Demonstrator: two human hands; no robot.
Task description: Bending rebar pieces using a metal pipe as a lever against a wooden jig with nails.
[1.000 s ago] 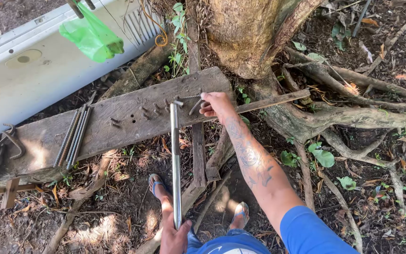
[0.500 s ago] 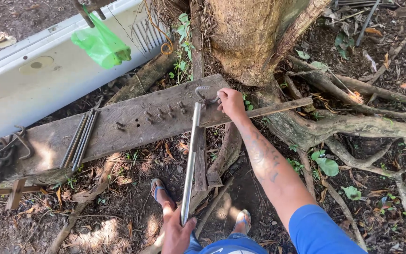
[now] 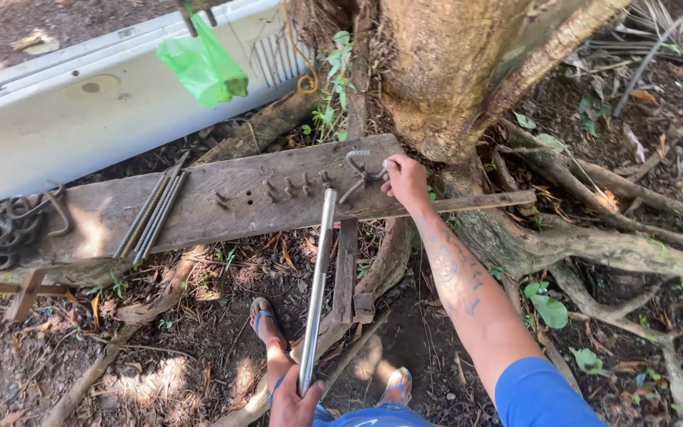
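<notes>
Closest to the camera, at the bottom edge, the person's left hand is wrapped tightly around the lower end of a long metal pipe. The pipe runs straight up and away from the body, its far end resting at the near edge of a weathered wooden plank. Below the pipe, two feet in blue sandals stand on dark soil strewn with dry leaves and twigs.

On the right, the arm in a blue sleeve stretches forward. The right hand sits at the plank's right end, fingers closed on a bent piece of steel rod, shaped like a hook, that lies on the board just beside the pipe's tip.

The plank lies crosswise, propped above the ground. A row of short pegs stands up from its middle. To the left, a bundle of straight steel rods rests diagonally across the board. At the far left edge, a heap of already bent rod pieces lies piled.

Beyond the plank, a thick tree trunk rises on the right, its roots spreading over the ground. Behind on the left is a long white panel, and a green plastic bag hangs above it.
</notes>
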